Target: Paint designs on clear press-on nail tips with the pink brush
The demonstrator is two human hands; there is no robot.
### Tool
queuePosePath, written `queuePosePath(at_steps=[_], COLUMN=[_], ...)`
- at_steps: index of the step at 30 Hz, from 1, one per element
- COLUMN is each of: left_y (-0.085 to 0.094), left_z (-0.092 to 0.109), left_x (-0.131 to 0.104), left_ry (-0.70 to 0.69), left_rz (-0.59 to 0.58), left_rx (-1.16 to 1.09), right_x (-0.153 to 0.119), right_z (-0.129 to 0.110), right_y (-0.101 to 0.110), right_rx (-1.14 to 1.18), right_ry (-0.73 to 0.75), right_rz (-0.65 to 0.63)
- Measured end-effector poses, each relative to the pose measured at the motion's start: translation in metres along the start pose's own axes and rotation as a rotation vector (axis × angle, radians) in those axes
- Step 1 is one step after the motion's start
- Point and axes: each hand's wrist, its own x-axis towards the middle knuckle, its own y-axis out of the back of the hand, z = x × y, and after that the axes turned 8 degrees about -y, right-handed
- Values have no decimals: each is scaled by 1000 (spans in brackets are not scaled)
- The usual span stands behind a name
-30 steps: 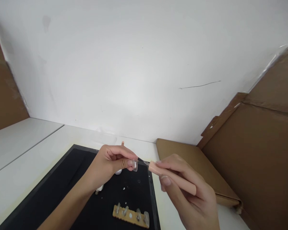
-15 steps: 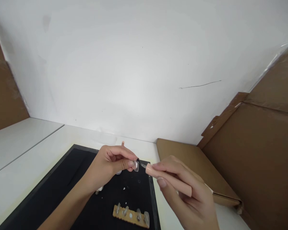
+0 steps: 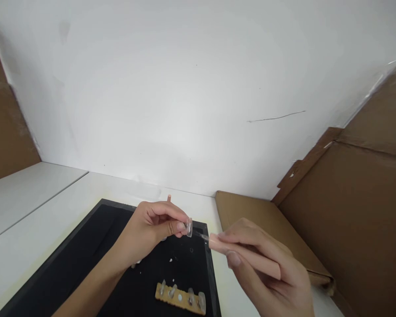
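Note:
Pinched between the thumb and fingers of my left hand (image 3: 152, 222) is a small clear false nail tip (image 3: 189, 227). My right hand (image 3: 273, 264) is closed around the thick peach handle of a nail polish brush (image 3: 247, 257). Its thin bristle end points left at the nail tip, with a small gap between them. Below my hands, a tan strip with a wavy edge (image 3: 175, 302) carries several clear nail tips standing up on it. Small whitish items lie partly hidden behind my left hand and wrist.
A black mat (image 3: 86, 246) lies on the white table (image 3: 46, 211), with white specks on it. Behind my left hand the peach top of some object (image 3: 169, 198) pokes up. A flat cardboard box (image 3: 240, 207) lies at the right; cardboard panels (image 3: 359, 211) and a white wall surround the table.
My right hand has drawn the brush back to the right and slightly down, away from the nail tip. The left hand has stayed almost still, with the nail tip turned slightly.

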Motion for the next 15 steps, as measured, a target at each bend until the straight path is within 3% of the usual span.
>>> queuePosePath(at_steps=[8, 15], left_y=[0, 0], left_z=[0, -1], left_x=[0, 0], left_ry=[-22, -34], left_rz=[-13, -23], left_rx=[19, 106], right_x=[-2, 1], right_z=[-1, -3], right_y=[1, -4], right_rx=[-20, -48], right_ry=[1, -27], right_rz=[-42, 36])
